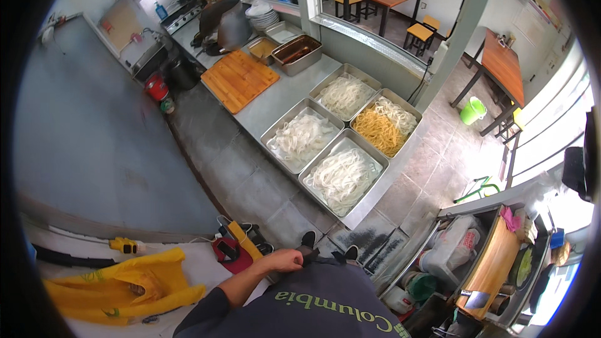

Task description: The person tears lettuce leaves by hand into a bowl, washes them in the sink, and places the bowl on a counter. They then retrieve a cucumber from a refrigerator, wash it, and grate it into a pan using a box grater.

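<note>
My left hand (287, 260) is in front of my waist, fingers curled, close to the hem of my dark shirt (319, 300). Whether it grips anything is hidden. My right hand is out of view. Ahead stands a long metal counter (300, 85). Several steel trays of noodles sit together at its near right end. White noodles (342, 176) fill the nearest tray, and wide white noodles (303, 137) lie in the tray to its left. Behind, one tray holds pale noodles (344, 95); another has yellow noodles (381, 131) beside white ones (395, 113).
Farther along the counter are a wooden cutting board (240, 80), a steel pan of dark liquid (296, 52) and stacked plates (264, 19). At right, a cluttered shelf unit holds a wooden board (488, 270). Yellow cloth (127, 286) lies left on a white surface. Tiled floor (263, 188) borders the counter.
</note>
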The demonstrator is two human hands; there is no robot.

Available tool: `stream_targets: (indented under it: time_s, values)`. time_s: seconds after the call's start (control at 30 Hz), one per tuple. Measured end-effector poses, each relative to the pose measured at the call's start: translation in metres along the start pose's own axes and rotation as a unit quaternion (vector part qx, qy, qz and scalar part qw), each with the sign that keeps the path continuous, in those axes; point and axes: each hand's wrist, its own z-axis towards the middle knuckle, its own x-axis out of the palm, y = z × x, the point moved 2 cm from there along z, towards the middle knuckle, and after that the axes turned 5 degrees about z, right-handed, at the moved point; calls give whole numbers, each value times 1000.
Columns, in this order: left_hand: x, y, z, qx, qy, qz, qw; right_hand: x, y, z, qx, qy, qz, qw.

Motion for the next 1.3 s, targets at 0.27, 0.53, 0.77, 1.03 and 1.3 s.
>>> stream_targets:
  time_s: [0.27,0.53,0.77,1.03,1.3]
  values:
    - [33,59,-30,-62,53,-167,983,-5,18,2,17,68,-46,996]
    - [-41,91,-71,-27,-33,-413,910,10,63,-30,91,120,-35,988]
    - [-98,54,0,47,-2,-4,999,14,4,-40,154,181,25,971]
    - [-103,-55,70,20,73,128,989,-13,-9,-62,116,148,3,982]
    - [-34,-172,186,73,136,260,953,-109,-136,-86,10,38,230,972]
